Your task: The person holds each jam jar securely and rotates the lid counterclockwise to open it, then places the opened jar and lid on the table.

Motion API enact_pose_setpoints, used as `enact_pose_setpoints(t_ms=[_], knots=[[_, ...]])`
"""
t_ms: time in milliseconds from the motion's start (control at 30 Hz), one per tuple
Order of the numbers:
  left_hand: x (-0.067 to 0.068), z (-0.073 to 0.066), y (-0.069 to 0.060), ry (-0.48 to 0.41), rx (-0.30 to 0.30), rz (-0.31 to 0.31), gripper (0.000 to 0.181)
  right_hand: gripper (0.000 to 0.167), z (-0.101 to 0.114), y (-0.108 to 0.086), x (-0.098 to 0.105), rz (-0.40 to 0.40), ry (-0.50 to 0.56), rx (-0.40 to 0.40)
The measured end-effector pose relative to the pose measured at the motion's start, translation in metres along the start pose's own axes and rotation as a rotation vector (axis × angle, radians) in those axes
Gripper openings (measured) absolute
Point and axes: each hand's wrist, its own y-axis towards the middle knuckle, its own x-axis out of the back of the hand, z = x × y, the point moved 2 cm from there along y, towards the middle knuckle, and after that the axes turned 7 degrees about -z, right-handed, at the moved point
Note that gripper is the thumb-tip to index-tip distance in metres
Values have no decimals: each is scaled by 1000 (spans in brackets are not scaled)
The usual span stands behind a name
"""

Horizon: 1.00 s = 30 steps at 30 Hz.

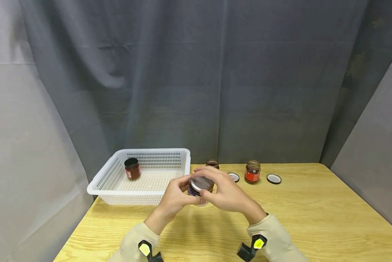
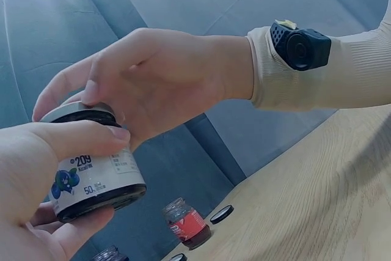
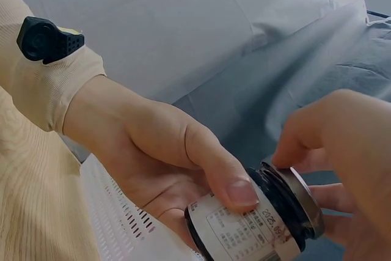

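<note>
My left hand (image 1: pixel 173 199) grips the body of a blueberry jam jar (image 2: pixel 101 175), its thumb across the white label. The jar is held above the table, a little tilted in the left wrist view. Over its top, my right hand (image 1: pixel 228 193) holds the silver metal lid (image 1: pixel 202 182) with curled fingers and thumb. The lid is at the jar's mouth, and a dark band of the neck shows under its edge in the right wrist view (image 3: pixel 278 197). Whether the lid is loose I cannot tell.
A white slotted basket (image 1: pixel 130 199) stands left, holding a dark-lidded jar (image 1: pixel 132 169). Behind my right hand is a lidless jar (image 1: pixel 212 163), partly hidden. Farther right stand a lid (image 1: pixel 234 177), a lidless red-labelled jar (image 1: pixel 252 176) and another lid (image 1: pixel 274 178). Grey curtains border the wooden table.
</note>
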Motion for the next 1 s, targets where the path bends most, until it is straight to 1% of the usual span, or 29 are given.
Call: enact_pose_setpoints(t_ms=[133,200,267,333,467,600,767,867,1000], knots=[[0,-3,-1,-1,-8,8,70,41,2,1,-1,11,21,17],[0,-3,-1,-9,-7,11,71,37,2,1,-1,11,29,28],[0,-3,-1,-11,-5,7,73,31,2,1,-2,-10,11,40],[0,-3,-1,-10,-6,5,73,27,1,0,-2,-40,-12,34],[-2,-2,0,3,-14,18,73,30,-1,-1,-1,-82,-55,6],[-2,-1,0,14,-12,21,70,33,0,-1,0,-61,-64,1],[0,1,-1,18,-4,3,67,43,1,-1,0,-26,-42,9],[-1,1,0,15,-4,3,68,48,0,-1,-1,-10,-32,7],[-1,1,-1,19,-6,1,67,50,0,-1,-2,25,-9,2]])
